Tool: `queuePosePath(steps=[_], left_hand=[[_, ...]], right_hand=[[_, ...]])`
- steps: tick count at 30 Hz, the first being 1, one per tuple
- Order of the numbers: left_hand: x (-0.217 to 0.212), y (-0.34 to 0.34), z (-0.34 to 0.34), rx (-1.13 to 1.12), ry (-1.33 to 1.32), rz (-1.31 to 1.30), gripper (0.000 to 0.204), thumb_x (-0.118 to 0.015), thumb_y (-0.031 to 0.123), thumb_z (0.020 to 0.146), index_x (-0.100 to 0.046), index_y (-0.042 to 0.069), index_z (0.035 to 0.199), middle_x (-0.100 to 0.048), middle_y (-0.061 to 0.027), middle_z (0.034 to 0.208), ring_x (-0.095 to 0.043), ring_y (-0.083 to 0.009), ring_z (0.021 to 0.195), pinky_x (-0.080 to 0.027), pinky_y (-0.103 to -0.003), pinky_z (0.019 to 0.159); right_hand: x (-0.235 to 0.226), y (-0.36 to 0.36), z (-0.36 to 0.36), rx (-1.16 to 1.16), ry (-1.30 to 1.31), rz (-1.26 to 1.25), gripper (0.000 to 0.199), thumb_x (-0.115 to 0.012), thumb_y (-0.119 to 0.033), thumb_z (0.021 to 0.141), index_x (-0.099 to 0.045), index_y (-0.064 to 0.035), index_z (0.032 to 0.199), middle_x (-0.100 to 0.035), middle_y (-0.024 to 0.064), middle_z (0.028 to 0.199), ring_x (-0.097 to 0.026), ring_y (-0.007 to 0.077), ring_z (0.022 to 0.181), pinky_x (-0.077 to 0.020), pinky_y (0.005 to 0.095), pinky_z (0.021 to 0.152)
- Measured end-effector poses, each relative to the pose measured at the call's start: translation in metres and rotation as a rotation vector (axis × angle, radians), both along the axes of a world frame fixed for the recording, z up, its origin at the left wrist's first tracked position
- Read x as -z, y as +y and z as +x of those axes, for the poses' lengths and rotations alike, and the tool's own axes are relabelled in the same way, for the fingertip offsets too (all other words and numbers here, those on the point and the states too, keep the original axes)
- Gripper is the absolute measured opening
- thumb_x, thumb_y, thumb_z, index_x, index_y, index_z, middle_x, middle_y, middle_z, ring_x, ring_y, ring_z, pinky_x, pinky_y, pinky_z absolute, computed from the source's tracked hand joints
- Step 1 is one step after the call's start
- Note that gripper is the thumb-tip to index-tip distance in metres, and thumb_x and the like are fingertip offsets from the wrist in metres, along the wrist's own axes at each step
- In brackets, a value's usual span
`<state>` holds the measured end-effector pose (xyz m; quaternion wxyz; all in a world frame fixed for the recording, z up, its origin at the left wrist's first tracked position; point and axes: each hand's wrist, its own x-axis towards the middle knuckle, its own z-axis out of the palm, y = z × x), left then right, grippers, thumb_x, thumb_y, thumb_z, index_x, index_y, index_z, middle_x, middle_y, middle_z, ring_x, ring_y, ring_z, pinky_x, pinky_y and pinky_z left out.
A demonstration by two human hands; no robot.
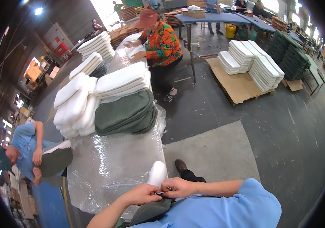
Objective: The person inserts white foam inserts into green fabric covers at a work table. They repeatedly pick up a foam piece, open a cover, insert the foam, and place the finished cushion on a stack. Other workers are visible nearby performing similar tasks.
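Close to my body, my left hand and my right hand meet with fingers pinched on the edge of a dark green cushion cover. The cover hangs tilted against my blue shirt. Out past my hands, the rounded end of a white foam pad sticks up beyond the cover's edge. How much of the pad sits inside the cover is hidden. Ahead on the table lie a stack of dark green covers and piles of white foam pads.
The plastic-covered table runs forward from me. To the left, a person handles a green cover with white foam; ahead, a person in a red cap works at the table. White pads are stacked on a cardboard-topped pallet at right.
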<state>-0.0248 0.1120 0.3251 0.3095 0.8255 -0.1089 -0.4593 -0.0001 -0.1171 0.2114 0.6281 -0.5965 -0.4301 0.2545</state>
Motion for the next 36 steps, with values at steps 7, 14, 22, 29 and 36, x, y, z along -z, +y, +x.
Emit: queuePosePath(steps=[7,14,22,29,36], left_hand=[[0.007,0.012,-0.004,-0.146,-0.093,-0.188,0.020,-0.069,0.025,0.097,-0.070,0.005,0.101,-0.066,-0.0084,0.080,-0.060,-0.0155,0.076,-0.050,-0.035,0.072],[0.006,0.005,0.005,-0.202,0.133,0.007,0.018,-0.068,0.022,0.098,-0.070,0.005,0.102,-0.064,-0.0032,0.075,-0.057,-0.0119,0.069,-0.047,-0.031,0.064],[0.014,-0.001,0.007,-0.141,-0.070,-0.127,0.018,-0.067,0.018,0.098,-0.073,0.003,0.105,-0.067,-0.0036,0.081,-0.059,-0.0115,0.077,-0.048,-0.030,0.072],[0.014,-0.003,0.018,-0.263,0.210,-0.096,0.018,-0.069,0.018,0.098,-0.072,0.001,0.104,-0.065,0.0013,0.082,-0.056,-0.0084,0.079,-0.047,-0.028,0.071],[0.013,-0.023,0.017,-0.129,-0.003,0.079,0.022,-0.070,0.023,0.098,-0.073,0.002,0.103,-0.068,-0.0089,0.078,-0.059,-0.0134,0.072,-0.050,-0.031,0.070]], right_hand=[[-0.003,-0.008,0.014,-0.423,0.755,-0.072,0.029,-0.070,-0.009,0.101,-0.058,-0.0069,0.126,-0.058,-0.0042,0.098,-0.052,0.0052,0.091,-0.0462,0.0232,0.081],[0.035,-0.002,-0.004,-0.141,0.613,-0.175,0.012,-0.070,-0.013,0.099,-0.067,-0.0018,0.104,-0.068,0.0022,0.087,-0.057,0.0090,0.083,-0.0493,0.0298,0.075],[0.031,-0.003,-0.005,-0.143,0.612,-0.093,0.021,-0.078,-0.015,0.093,-0.061,-0.0041,0.099,-0.062,0.0005,0.079,-0.054,0.0093,0.076,-0.0457,0.0310,0.068],[0.025,-0.010,0.000,-0.035,0.345,-0.450,0.029,-0.082,-0.018,0.088,-0.063,-0.0041,0.104,-0.066,0.0058,0.083,-0.060,0.0121,0.078,-0.0478,0.0334,0.069],[0.049,-0.013,-0.031,-0.144,1.059,0.089,0.011,-0.069,-0.014,0.104,-0.069,-0.0057,0.112,-0.069,-0.0039,0.103,-0.061,0.0063,0.093,-0.0507,0.0272,0.086]])
